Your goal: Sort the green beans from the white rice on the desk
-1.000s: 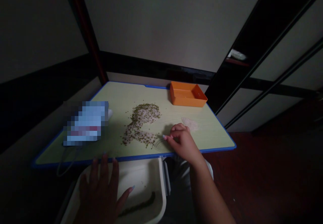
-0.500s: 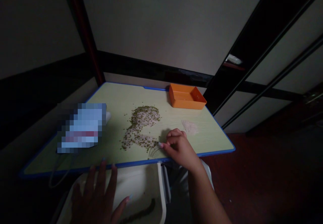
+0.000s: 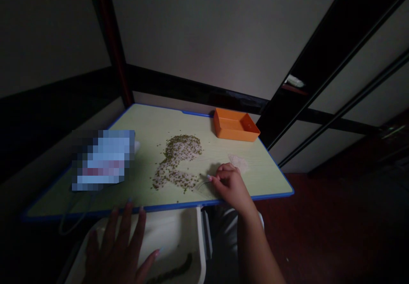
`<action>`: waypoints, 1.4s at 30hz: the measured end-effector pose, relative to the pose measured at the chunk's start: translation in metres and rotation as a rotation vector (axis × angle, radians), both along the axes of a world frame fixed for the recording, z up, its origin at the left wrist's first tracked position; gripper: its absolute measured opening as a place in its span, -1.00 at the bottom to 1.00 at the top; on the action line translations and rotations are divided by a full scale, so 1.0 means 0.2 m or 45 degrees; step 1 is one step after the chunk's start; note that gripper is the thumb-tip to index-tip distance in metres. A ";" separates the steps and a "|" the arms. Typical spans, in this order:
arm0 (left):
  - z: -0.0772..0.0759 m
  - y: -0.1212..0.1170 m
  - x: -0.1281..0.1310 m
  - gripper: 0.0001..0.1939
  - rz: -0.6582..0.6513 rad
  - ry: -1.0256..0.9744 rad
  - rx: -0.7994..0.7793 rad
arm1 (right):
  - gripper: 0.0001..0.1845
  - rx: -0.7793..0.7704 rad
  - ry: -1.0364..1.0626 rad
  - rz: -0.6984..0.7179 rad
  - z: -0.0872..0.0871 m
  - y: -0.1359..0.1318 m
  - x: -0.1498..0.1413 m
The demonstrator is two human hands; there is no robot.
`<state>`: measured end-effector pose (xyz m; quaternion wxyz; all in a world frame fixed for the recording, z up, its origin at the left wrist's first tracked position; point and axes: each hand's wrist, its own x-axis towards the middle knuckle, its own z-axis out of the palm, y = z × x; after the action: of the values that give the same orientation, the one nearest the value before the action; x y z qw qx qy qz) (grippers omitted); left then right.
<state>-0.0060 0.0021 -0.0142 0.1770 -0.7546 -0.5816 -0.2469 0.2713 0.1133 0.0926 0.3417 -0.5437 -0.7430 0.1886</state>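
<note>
"Where were the grains, next to the hands?"

"Left to right, then. The left hand (image 3: 111,250) was spread wide above the bin (image 3: 201,237), back upward, its fingertips by the near edge of the surface (image 3: 153,115). Its palm was hidden, so I couldn't tell what it touched. The mixed grains (image 3: 183,145), green and pale, lay on the surface beyond the left hand and to its right: a thick patch at the back, with a looser tail toward the near edge."

"And the other hand?"

"The right hand (image 3: 231,186) was narrow, its fingers curled, thumb and forefinger closed on a clear piece (image 3: 204,188) just right of that tail. The piece was too faint for its full shape to show. The pale grains (image 3: 238,161) made a small flat patch just beyond the knuckles."

"What else stood around?"

"At the left, a packet (image 3: 105,156) lay well apart from the mixed grains. A dark strip (image 3: 182,269) curved along the bottom of the bin. An orange box (image 3: 236,135), open at the top, stood near the back right corner."

"What was in the way?"

"The left hand covered part of the bin, and the right hid some of the clear piece."

"Any writing?"

"The packet was blurred into blocks, pale blue with a reddish band, so nothing on it could be read."
</note>
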 end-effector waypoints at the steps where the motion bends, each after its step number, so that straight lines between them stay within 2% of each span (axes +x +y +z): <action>1: 0.00 0.00 0.00 -0.16 0.000 0.000 -0.002 | -0.63 0.007 0.017 -0.001 0.00 0.00 0.00; 7: 0.01 -0.01 0.02 -0.15 0.043 -0.011 -0.023 | -0.63 0.000 0.072 0.035 0.00 -0.03 0.00; 13: 0.00 0.00 0.02 -0.18 0.008 -0.050 -0.001 | -0.63 -0.021 0.025 -0.063 -0.01 -0.03 -0.02; 22: 0.00 0.01 0.00 -0.14 -0.015 0.007 -0.005 | -0.62 -0.010 0.113 -0.061 -0.04 0.00 -0.03; 27: 0.00 0.00 0.01 -0.14 0.027 -0.014 -0.026 | -0.61 -0.007 0.140 -0.015 -0.03 -0.01 -0.05; 37: 0.00 0.01 0.00 -0.13 -0.010 0.023 -0.007 | -0.61 -0.022 0.143 -0.001 -0.03 0.01 -0.07; 42: 0.00 0.00 0.01 -0.14 0.010 -0.002 -0.036 | -0.61 -0.040 0.076 0.122 0.00 -0.01 -0.09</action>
<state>-0.0037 0.0026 -0.0141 0.1668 -0.7546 -0.5880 -0.2388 0.2536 0.1112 0.0919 0.3458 -0.5070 -0.7546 0.2324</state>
